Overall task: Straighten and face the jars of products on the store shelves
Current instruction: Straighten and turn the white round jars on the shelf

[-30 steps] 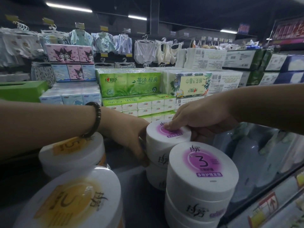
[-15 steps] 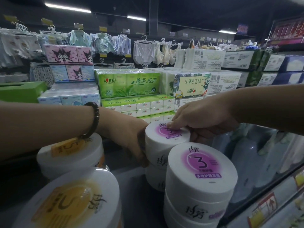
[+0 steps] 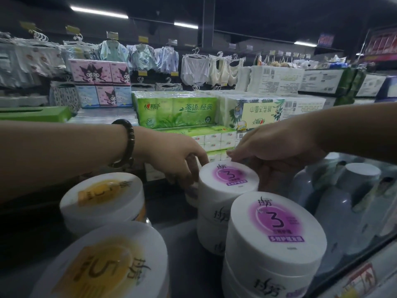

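A white jar with a purple "3" lid (image 3: 228,179) tops the rear stack on the shelf. My left hand (image 3: 178,160) grips its left side, fingers curled over the rim. My right hand (image 3: 272,153) holds its right and far edge, thumb down the side. In front, a second purple-lidded jar (image 3: 276,229) sits on its own stack. Left of these stand two jars with orange "5" lids, one farther back (image 3: 103,194) and one close (image 3: 107,267).
Clear plastic bottles (image 3: 348,190) crowd the shelf to the right. Beyond the aisle, green tissue packs (image 3: 176,110) and pink cartoon boxes (image 3: 100,72) are stacked under hanging clothes (image 3: 195,67). A price rail (image 3: 356,278) runs along the lower right.
My right hand has slid off the lid's top to its far edge, uncovering the purple label. My left hand has come up onto the rim. The jar now faces me.
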The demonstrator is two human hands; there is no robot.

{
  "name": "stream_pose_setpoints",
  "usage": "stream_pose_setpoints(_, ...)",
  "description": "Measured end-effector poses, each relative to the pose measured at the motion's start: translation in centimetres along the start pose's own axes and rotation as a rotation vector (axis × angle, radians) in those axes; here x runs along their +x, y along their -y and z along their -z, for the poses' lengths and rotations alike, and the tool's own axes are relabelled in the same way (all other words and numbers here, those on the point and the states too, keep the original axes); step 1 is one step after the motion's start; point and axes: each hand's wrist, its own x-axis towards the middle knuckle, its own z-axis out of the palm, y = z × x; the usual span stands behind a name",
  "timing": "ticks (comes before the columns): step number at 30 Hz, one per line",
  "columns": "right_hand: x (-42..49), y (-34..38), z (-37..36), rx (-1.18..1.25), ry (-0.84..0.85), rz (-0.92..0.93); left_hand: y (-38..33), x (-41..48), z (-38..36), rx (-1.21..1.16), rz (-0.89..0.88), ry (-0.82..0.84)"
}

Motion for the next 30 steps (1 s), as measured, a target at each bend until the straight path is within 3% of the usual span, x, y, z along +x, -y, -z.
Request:
stream_pose_setpoints(4, 0.3, 1.3, 1.3, -0.122, -0.126, 0.089, 1.3, 0.1, 1.1, 0.035, 0.047, -0.186)
stream_pose_setpoints(9, 2.3, 2.4, 1.9, -0.334, -0.275, 0.27, 2.3, 0.4, 1.0, 0.107, 0.092, -0.273)
stream_pose_setpoints(30, 10.8, 6.1, -1.7, -0.705, -0.133, 0.119, 2.1, 0.9, -0.6, 0.279, 0.242, -0.18)
